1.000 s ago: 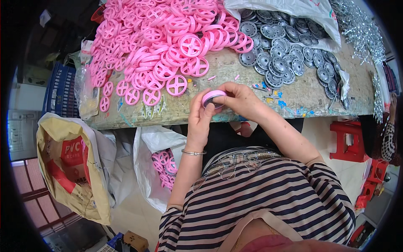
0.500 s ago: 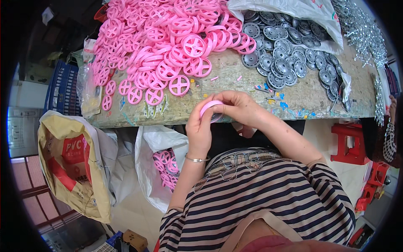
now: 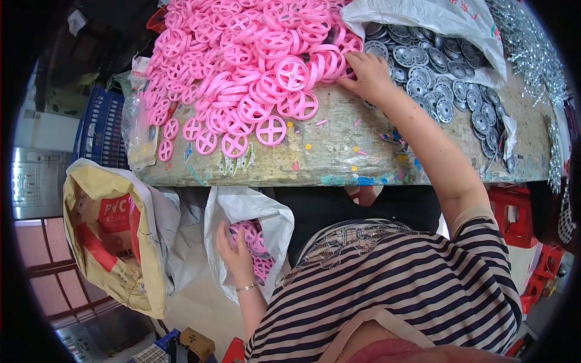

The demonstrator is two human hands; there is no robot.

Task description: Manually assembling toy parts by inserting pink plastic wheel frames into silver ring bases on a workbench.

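My left hand (image 3: 237, 254) hangs low beside my lap at the mouth of a white plastic bag (image 3: 242, 209) that holds finished pink wheels (image 3: 257, 245). Its fingers are spread over those wheels and nothing shows in its grasp. My right hand (image 3: 368, 74) reaches far across the worn table (image 3: 339, 151). Its fingertips rest where the big heap of pink spoked wheels (image 3: 254, 66) meets the pile of grey round hub discs (image 3: 436, 78). The fingers curl down and hide whatever they touch.
A white sack (image 3: 436, 18) lies over the grey discs. Shiny metal pins (image 3: 532, 48) are heaped at the far right. A tan sack (image 3: 112, 236) stands on the floor at the left, a blue crate (image 3: 100, 130) behind it, red stools (image 3: 514, 212) at the right.
Both hands were together at the table edge on one pink wheel. The left hand has dropped to the bag below, and the right hand has stretched up to the piles.
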